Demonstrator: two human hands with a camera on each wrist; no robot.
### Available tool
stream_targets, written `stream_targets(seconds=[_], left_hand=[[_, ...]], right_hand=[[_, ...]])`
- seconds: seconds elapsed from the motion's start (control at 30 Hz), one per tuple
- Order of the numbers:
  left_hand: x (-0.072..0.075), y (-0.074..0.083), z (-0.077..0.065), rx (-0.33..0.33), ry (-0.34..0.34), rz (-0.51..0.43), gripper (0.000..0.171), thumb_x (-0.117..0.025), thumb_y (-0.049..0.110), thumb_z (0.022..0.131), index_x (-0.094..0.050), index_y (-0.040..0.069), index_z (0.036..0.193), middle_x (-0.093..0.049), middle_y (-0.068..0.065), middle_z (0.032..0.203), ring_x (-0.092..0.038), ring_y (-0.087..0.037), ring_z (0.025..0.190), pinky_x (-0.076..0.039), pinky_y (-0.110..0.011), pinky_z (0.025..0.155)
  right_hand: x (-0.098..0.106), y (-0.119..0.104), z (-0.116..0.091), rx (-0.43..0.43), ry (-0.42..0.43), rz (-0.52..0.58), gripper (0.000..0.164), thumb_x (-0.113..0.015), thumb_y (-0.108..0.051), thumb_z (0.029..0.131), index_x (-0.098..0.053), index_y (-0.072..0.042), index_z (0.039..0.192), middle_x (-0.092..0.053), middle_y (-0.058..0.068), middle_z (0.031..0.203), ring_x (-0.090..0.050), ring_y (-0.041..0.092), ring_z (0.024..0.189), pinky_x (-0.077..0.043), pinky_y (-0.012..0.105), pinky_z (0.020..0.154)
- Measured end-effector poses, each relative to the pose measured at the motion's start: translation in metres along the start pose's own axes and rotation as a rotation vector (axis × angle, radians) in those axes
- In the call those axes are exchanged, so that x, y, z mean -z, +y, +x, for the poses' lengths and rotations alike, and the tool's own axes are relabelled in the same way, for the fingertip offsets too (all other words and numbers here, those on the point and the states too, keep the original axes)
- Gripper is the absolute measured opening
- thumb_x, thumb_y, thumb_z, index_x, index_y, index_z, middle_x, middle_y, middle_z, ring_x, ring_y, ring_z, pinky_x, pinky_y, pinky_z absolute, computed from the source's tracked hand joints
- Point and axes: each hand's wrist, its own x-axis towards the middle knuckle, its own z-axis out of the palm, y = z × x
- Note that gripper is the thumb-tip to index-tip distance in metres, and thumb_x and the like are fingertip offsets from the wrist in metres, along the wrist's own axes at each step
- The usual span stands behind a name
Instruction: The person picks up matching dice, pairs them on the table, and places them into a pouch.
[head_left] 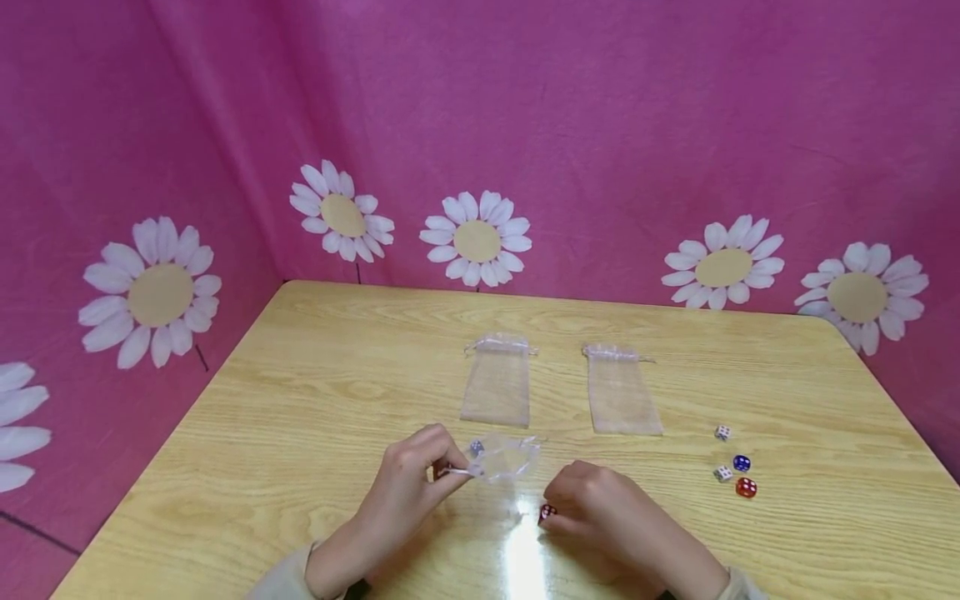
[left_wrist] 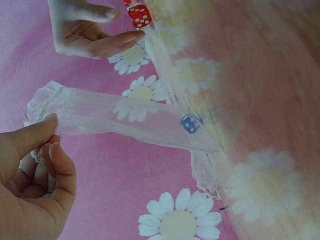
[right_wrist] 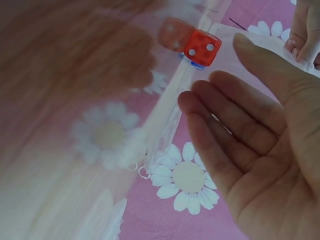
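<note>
My left hand (head_left: pixel 408 479) pinches the gathered mouth of a sheer white drawstring pouch (head_left: pixel 506 458) between thumb and fingers. Inside the pouch's far end, a blue die (left_wrist: pixel 190 123) shows through the mesh. A red die (right_wrist: pixel 202 47) rests on the table just beyond the fingertips of my right hand (head_left: pixel 600 504). In the right wrist view that hand's thumb and fingers are spread apart, with a gap between them and the die. The head view hides part of this red die behind the hand.
Two more sheer pouches, a left one (head_left: pixel 497 383) and a right one (head_left: pixel 624 393), lie flat farther back on the wooden table (head_left: pixel 337 367). To the right sit two white dice (head_left: pixel 722 473), a blue die (head_left: pixel 742 462) and another red die (head_left: pixel 746 487). A pink flowered curtain (head_left: pixel 585 125) borders the table.
</note>
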Motion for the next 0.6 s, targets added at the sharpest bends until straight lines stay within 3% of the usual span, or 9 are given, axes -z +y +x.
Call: stream_targets(seconds=[0.3, 0.6], left_hand=[[-0.0002, 0.0001, 0.0004, 0.009, -0.018, -0.005, 0.022, -0.081, -0.003, 0.073, -0.065, 0.012, 0.07, -0.058, 0.004, 0.068, -0.046, 0.004, 0.064, -0.046, -0.016, 0.053], [0.0, 0.0013, 0.0, 0.011, -0.015, 0.005, 0.021, -0.081, -0.003, 0.073, -0.065, 0.011, 0.071, -0.059, 0.004, 0.068, -0.047, 0.003, 0.064, -0.048, -0.017, 0.053]], right_hand=[[0.0008, -0.0036, -0.0002, -0.087, -0.102, -0.054, 0.014, -0.079, -0.027, 0.081, -0.068, -0.02, 0.076, -0.061, -0.014, 0.074, -0.052, -0.005, 0.07, -0.047, 0.014, 0.058], [-0.0019, -0.0029, -0.0007, -0.054, -0.095, -0.061, 0.009, -0.078, -0.022, 0.081, -0.07, -0.02, 0.079, -0.065, -0.013, 0.077, -0.058, -0.002, 0.074, -0.051, 0.016, 0.063]])
